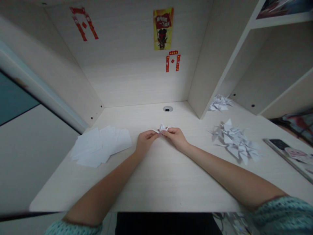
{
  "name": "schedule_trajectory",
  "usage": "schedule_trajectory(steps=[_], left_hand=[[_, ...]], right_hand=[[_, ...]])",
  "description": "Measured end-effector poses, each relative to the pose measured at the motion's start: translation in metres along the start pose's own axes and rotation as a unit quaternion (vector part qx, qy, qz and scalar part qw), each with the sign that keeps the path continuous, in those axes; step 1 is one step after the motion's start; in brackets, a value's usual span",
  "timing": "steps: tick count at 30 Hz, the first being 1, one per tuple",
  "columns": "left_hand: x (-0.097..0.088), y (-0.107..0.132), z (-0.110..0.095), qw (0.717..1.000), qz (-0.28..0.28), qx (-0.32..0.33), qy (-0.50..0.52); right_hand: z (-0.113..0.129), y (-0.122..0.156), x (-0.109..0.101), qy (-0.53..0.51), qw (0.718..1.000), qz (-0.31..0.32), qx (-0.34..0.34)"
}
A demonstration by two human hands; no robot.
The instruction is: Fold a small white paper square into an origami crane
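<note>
A small folded white paper figure (161, 127) is pinched between both my hands over the middle of the pale wooden desk (161, 176). My left hand (144, 141) grips its left side with fingertips. My right hand (176, 137) holds its right side the same way. The figure's points stick up above my fingers. A loose stack of flat white paper sheets (100, 146) lies on the desk to the left of my left hand.
A heap of folded white paper figures (236, 142) lies to the right, and a smaller heap (219, 103) sits in the shelf compartment. A book or tablet (292, 156) lies at the far right. A cable hole (167, 108) is behind my hands. Stickers hang on the back panel.
</note>
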State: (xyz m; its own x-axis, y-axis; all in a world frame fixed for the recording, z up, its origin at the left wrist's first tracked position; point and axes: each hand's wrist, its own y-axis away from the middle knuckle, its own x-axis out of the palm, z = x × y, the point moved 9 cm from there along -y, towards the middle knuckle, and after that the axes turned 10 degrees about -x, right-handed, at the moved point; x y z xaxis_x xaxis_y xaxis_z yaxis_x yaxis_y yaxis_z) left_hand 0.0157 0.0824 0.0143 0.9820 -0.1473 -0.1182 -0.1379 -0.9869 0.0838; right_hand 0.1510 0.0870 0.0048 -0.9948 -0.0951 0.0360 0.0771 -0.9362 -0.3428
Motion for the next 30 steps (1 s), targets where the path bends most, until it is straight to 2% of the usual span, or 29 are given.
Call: schedule_trajectory(steps=[4,8,12,17,21,24,27,30], left_hand=[[-0.002,-0.001,-0.004,1.000,-0.009,0.010,0.009],[-0.009,-0.001,-0.003,0.998,-0.045,0.023,-0.039],[-0.014,0.002,-0.005,0.988,-0.077,0.044,-0.125],[-0.013,0.006,-0.014,0.977,-0.091,0.068,-0.181],[-0.016,0.009,-0.018,0.972,-0.110,0.079,-0.193],[-0.020,0.008,-0.015,0.971,-0.126,0.068,-0.191],[-0.016,0.009,-0.016,0.971,-0.113,0.069,-0.201],[-0.008,0.010,-0.020,0.977,-0.077,0.080,-0.181]], right_hand=[[0.005,-0.002,0.002,-0.007,0.999,0.013,-0.033],[0.009,-0.004,-0.011,-0.019,0.998,-0.048,-0.046],[0.021,-0.003,-0.019,0.048,0.992,-0.070,-0.094],[0.030,0.001,-0.016,0.129,0.982,-0.064,-0.121],[0.033,0.002,-0.013,0.168,0.976,-0.055,-0.129],[0.039,0.004,-0.017,0.195,0.967,-0.075,-0.147],[0.050,0.008,-0.017,0.227,0.952,-0.081,-0.189],[0.059,0.010,-0.007,0.247,0.941,-0.039,-0.226]])
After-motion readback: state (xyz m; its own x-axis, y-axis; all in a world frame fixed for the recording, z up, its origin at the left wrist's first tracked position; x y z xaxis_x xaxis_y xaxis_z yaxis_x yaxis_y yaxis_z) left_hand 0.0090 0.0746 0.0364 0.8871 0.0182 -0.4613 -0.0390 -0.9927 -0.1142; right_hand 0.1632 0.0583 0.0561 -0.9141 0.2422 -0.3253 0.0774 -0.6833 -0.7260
